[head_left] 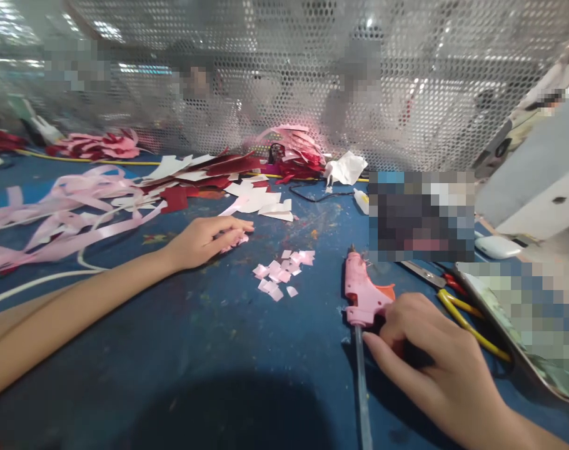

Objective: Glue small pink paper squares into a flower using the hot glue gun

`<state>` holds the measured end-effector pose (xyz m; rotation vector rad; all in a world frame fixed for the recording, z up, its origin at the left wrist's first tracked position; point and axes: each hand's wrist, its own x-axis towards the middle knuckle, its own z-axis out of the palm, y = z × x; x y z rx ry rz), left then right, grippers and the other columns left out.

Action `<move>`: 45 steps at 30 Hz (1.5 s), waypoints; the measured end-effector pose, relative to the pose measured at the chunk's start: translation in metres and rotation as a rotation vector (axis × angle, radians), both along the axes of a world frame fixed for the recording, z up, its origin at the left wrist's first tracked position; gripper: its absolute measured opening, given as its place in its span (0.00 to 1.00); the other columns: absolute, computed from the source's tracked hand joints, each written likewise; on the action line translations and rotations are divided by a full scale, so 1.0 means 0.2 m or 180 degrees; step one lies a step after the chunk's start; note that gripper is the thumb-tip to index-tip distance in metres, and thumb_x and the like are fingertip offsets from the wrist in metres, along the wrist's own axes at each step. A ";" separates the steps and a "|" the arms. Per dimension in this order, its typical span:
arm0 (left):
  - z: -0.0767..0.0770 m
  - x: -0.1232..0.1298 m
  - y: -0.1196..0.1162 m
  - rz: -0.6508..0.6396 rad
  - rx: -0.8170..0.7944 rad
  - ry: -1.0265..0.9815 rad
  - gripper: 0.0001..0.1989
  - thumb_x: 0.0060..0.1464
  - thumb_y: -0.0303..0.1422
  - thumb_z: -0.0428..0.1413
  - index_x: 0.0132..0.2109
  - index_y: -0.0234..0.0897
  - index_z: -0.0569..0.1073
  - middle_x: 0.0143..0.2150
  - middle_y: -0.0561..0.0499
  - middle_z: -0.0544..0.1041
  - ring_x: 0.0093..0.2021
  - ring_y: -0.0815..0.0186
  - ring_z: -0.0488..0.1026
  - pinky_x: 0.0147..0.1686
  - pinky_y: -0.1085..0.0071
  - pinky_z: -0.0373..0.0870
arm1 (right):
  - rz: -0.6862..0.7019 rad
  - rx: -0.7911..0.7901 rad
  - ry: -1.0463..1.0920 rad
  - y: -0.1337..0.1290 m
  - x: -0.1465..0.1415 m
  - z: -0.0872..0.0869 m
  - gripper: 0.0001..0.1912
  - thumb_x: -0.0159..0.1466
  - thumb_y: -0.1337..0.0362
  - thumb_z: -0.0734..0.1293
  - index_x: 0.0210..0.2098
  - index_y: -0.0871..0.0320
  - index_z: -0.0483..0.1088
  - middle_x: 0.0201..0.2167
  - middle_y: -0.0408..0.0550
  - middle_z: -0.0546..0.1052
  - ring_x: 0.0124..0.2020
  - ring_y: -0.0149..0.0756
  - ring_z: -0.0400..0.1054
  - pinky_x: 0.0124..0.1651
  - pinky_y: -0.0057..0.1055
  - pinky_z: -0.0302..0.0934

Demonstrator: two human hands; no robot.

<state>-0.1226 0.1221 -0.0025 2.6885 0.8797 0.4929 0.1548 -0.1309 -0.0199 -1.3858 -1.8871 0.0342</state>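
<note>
My left hand (204, 242) reaches over the table at left centre, its fingers stretched out low above the surface. Small pink ribbon pieces (236, 244) show beneath its thumb and fingers; whether any are gripped is hard to see. Closer to the middle lies a loose cluster of cut pink ribbon squares (277, 272). At the right, my right hand (429, 356) is closed around the handle of a pink hot glue gun (358, 281), whose nozzle points away from me. A long clear glue stick (362, 381) sticks out of its rear. The hand hides most of the handle.
Pink ribbon strips (69, 194) and a white cord (45, 281) lie left. Red and white scraps (209, 172) sit at the back before a perforated metal screen (275, 75). Yellow-and-red-handled scissors (458, 306), a tray (495, 331) and a small bottle (361, 201) are at right.
</note>
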 end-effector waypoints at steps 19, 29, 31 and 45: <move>-0.02 0.02 -0.02 0.0410 -0.0371 -0.0517 0.26 0.65 0.45 0.37 0.53 0.34 0.71 0.56 0.45 0.73 0.58 0.62 0.68 0.60 0.61 0.61 | 0.0131 0.0206 -0.0386 0.01 0.00 0.04 0.15 0.62 0.64 0.65 0.20 0.56 0.61 0.18 0.41 0.66 0.22 0.26 0.62 0.25 0.23 0.59; -0.01 0.02 -0.05 -0.0162 -0.0940 -0.0565 0.33 0.64 0.51 0.30 0.57 0.34 0.67 0.56 0.42 0.73 0.58 0.61 0.68 0.61 0.59 0.59 | 0.0160 0.0154 -0.0370 0.01 0.00 0.03 0.15 0.62 0.63 0.65 0.20 0.56 0.61 0.18 0.42 0.67 0.22 0.28 0.63 0.26 0.25 0.59; -0.01 0.03 -0.06 -0.0339 -0.0870 -0.0475 0.32 0.62 0.53 0.36 0.59 0.36 0.65 0.58 0.41 0.71 0.59 0.58 0.67 0.60 0.58 0.60 | 0.0153 0.0152 -0.0384 0.01 0.00 0.03 0.15 0.62 0.63 0.65 0.20 0.56 0.61 0.18 0.41 0.67 0.22 0.28 0.62 0.25 0.25 0.59; -0.04 0.05 -0.05 -0.0194 0.0061 -0.0040 0.11 0.61 0.37 0.49 0.42 0.39 0.75 0.46 0.47 0.76 0.49 0.62 0.72 0.46 0.65 0.69 | 0.0141 0.0106 -0.0423 0.00 0.00 0.03 0.15 0.62 0.62 0.65 0.20 0.56 0.61 0.17 0.40 0.66 0.22 0.28 0.62 0.27 0.27 0.59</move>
